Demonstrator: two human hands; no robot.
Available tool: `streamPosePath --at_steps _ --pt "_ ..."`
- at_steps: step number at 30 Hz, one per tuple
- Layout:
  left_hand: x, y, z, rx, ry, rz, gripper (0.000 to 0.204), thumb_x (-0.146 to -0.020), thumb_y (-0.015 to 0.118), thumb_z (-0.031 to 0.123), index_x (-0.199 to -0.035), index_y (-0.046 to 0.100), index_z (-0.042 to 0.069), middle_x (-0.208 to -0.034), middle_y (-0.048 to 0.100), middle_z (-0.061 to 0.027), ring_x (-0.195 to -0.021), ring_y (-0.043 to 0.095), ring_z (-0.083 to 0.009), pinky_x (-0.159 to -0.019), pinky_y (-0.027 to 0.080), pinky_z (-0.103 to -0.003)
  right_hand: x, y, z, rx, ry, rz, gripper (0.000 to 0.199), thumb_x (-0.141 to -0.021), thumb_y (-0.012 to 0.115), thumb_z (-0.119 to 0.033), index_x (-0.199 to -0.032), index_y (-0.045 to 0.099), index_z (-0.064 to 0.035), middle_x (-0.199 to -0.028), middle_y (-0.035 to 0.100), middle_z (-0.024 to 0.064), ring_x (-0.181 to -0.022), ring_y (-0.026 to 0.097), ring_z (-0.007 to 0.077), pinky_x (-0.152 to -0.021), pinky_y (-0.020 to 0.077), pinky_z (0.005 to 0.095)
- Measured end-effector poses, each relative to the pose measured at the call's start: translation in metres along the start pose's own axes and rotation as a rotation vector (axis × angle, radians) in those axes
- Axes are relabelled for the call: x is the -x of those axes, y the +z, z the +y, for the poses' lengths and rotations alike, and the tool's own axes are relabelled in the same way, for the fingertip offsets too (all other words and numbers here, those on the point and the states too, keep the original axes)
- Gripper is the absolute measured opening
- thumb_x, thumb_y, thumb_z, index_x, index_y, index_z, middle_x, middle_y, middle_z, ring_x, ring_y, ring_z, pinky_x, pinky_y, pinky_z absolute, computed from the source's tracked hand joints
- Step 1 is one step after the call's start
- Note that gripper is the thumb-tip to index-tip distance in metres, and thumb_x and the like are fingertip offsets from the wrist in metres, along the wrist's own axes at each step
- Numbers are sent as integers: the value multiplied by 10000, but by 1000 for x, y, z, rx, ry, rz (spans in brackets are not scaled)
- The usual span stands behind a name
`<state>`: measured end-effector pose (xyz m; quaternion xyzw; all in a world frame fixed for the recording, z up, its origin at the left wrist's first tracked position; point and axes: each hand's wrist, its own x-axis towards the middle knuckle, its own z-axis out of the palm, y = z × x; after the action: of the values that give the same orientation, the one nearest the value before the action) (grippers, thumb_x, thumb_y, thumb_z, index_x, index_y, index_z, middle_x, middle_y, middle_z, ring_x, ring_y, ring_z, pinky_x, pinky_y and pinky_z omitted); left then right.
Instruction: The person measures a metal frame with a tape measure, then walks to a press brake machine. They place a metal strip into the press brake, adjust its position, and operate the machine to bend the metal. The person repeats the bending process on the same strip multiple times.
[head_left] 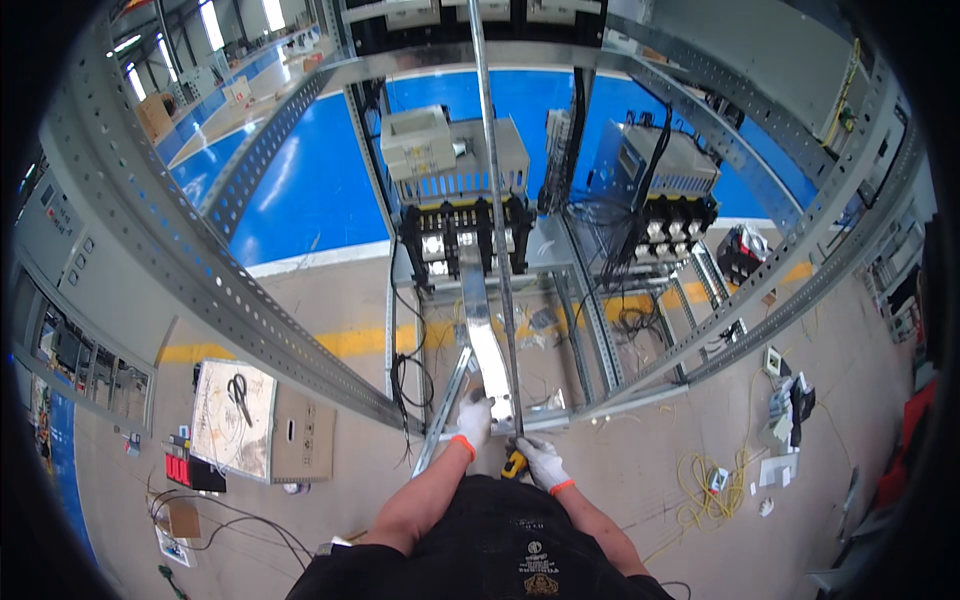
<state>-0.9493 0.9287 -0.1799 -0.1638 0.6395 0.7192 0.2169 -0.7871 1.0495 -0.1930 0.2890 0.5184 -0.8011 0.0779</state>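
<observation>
My left hand (475, 420), in a white glove with an orange cuff, is closed on the near end of a flat, silvery metal bar (484, 340). The bar runs away from me to a black switch unit (467, 238) in the metal frame. My right hand (544, 464), gloved alike, is closed around a yellow and black tool (514, 464), whose exact kind is partly hidden. Next to its fingers is the lower end of a long, narrow grey bar (497, 210), which crosses the view to the top edge.
Perforated frame rails (255, 300) surround the work on both sides. A second switch unit (675, 225) stands at right. Scissors (238, 398) lie on a box (300, 440) at left. Yellow cable (710, 490) coils on the floor at right; black wires (408, 380) hang near the left post.
</observation>
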Motion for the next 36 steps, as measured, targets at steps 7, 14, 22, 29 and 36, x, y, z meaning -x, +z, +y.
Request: streamPosePath --at_steps 7,14,22,29,36 --pt "-8 -8 -3 24 36 -23 400 -916 640 68 -1305 682 -15 -1131 749 -139 -917 696 -219 -722 560 -355 0 10 -7 -28 -14 -16 373 -1059 677 -204 -1327 667 56 -1177 765 135 -1045 737 211 -935 588 333" --pt "4 -6 5 3 18 -15 401 -921 637 79 -1308 677 -15 -1122 745 -138 -883 699 -209 -652 574 -347 9 12 -13 -57 1 -23 352 -1068 669 -212 -1310 681 44 -1149 767 127 -1023 738 206 -906 595 331" --pt "8 -2 8 1 19 -37 406 -935 639 87 -1328 671 -7 -1100 736 -128 -859 686 -206 -645 577 -350 12 11 -17 3 -30 -24 345 -1076 656 -210 -1306 685 45 -1168 766 128 -1052 733 213 -954 582 338" --pt "-4 -10 -2 -1 15 -65 423 -936 649 82 -1346 653 -23 -1162 728 -146 -916 697 -222 -654 581 -344 12 18 -21 50 -93 3 317 -1070 664 -199 -1278 710 36 -1122 777 114 -1012 742 190 -923 581 306" --pt "-16 -14 -10 49 -2 -79 514 -932 647 63 -1427 576 -54 -1269 700 -162 -989 711 -234 -666 589 -354 14 22 -27 -31 -70 17 299 -1067 665 -182 -1268 707 36 -1114 777 118 -1003 742 186 -910 588 311"
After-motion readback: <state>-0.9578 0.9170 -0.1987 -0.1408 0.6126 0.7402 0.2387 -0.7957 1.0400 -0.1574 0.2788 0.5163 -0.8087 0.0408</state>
